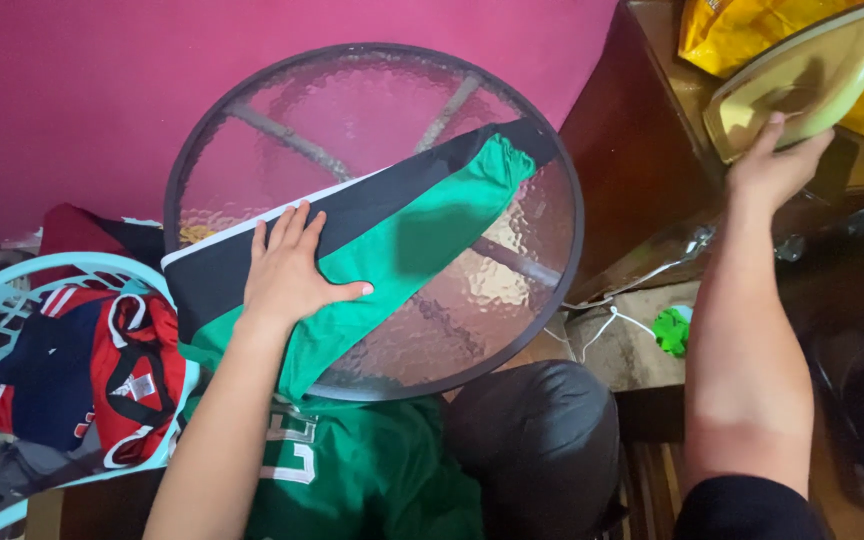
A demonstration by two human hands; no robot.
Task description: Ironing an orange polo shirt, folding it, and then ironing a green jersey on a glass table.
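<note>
Closest to the lens, a green jersey (352, 475) with white lettering is draping over the person's lap, its knit soft and faintly shiny, and a dark-clad knee (542, 440) is bulging beside it. Just above, a round table (252, 120) is spreading out, its top a pebbled, translucent glass set in a thin dark metal rim with spokes showing through. Across it a garment of black, green and white panels (422, 210) is lying diagonally, smooth and flat, its lower end spilling over the near edge. The left hand (292, 270) is pressing down on that cloth, palm flat, fingers stretched and slightly fanned, thumb pointing right, gripping nothing. The right arm is reaching up and away to a dark wooden surface (642, 130), where the right hand (777, 165) is cupping the underside of a clothes iron (812, 75), whose pale, pointed soleplate is tilting toward the camera; fingers are curling against it. At the left, a pale blue slatted plastic basket (12, 290) is holding red and navy clothes (102, 370).
</note>
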